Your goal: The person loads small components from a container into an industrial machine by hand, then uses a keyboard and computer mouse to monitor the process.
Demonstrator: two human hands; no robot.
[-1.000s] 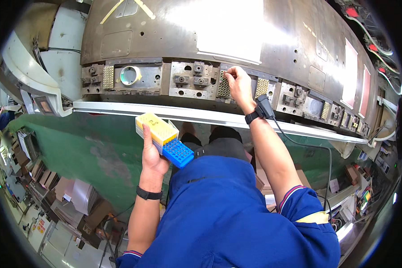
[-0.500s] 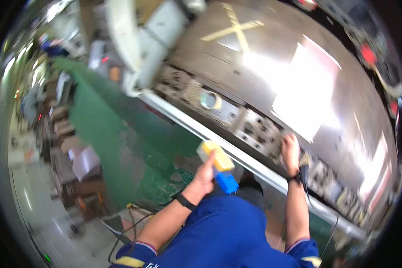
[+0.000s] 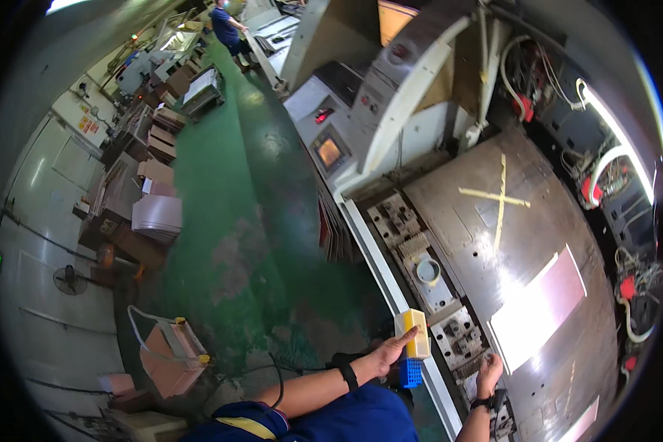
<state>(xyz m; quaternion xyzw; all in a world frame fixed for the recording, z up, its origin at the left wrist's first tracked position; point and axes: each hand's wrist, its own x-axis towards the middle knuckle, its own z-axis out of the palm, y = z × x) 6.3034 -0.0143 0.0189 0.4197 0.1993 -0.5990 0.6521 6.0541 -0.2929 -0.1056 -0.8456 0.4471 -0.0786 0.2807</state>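
Beneath the yellow box (image 3: 421,337), the left hand (image 3: 389,353) lies part-hidden.

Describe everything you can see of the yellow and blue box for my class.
The box has a yellow face and paler sides, and looks like plastic. A blue part with rows of small holes juts from its lower end in the picture. The person's left grip holds it, thumb across the yellow face. It overlaps the white rail in view; whether they touch cannot be told.
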